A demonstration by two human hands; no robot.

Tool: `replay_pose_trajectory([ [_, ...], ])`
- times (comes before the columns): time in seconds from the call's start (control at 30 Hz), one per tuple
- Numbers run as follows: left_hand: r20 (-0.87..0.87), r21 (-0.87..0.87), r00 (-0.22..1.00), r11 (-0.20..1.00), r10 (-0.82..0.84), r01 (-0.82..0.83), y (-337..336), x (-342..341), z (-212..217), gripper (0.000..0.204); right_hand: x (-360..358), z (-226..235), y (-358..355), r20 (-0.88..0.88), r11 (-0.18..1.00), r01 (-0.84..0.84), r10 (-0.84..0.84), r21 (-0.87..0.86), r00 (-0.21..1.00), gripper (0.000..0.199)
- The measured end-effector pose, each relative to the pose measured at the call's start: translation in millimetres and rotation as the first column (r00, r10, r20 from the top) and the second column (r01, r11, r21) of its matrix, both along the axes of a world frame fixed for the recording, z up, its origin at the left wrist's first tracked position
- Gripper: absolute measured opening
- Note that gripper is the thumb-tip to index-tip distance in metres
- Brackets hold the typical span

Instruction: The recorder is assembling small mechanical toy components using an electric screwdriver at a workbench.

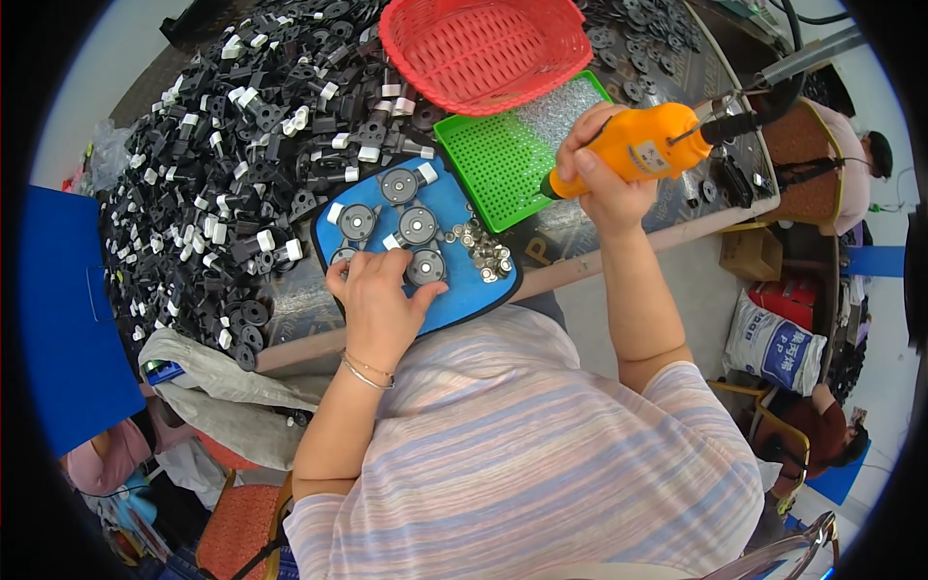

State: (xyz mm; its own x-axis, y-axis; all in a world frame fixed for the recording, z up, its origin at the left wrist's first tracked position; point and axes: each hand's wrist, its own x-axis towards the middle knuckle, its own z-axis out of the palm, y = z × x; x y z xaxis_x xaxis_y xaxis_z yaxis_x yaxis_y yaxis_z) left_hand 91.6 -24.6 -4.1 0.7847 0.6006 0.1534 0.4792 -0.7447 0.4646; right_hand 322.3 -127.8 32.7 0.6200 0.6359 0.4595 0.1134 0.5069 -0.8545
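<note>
Black plastic parts [242,126] lie in a big heap on the left. The left hand [377,300] rests flat, fingers spread, on round grey discs [401,227] on a blue mat [454,290]. Small silver screws [483,253] sit beside them. The right hand [599,174] grips an orange electric screwdriver [643,145] over a green tray [503,159].
</note>
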Motion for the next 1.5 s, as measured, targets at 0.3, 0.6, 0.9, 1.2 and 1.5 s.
replay_pose_trajectory([
  [0.3,0.0,-0.031,1.0,1.0,0.004,-0.004,0.2,-1.2,-0.9,0.036,-28.7,30.7,6.7,-0.054,0.958,-0.212,0.226,0.194,0.973,0.027],
  [0.6,0.013,-0.029,1.0,1.0,-0.009,0.009,1.6,-2.2,-4.7,0.036,-71.9,23.0,36.5,0.044,0.893,-0.451,0.45,0.014,0.892,0.028],
  [0.9,0.031,-0.023,0.999,1.0,-0.011,0.011,2.7,-4.1,-8.7,0.036,-80.4,10.5,46.8,0.116,0.886,-0.451,0.461,-0.107,0.88,0.023],
  [1.2,-0.031,-0.094,0.999,0.995,0.012,-0.015,1.1,-1.1,0.0,0.036,-74.3,17.4,49.0,-0.065,0.877,-0.48,0.48,0.006,0.875,0.028],
  [1.5,0.016,-0.029,1.0,0.999,0.026,-0.025,-1.6,-2.6,-5.9,0.035,-18.1,28.3,7.0,0.005,0.969,-0.209,0.211,0.127,0.978,0.025],
])
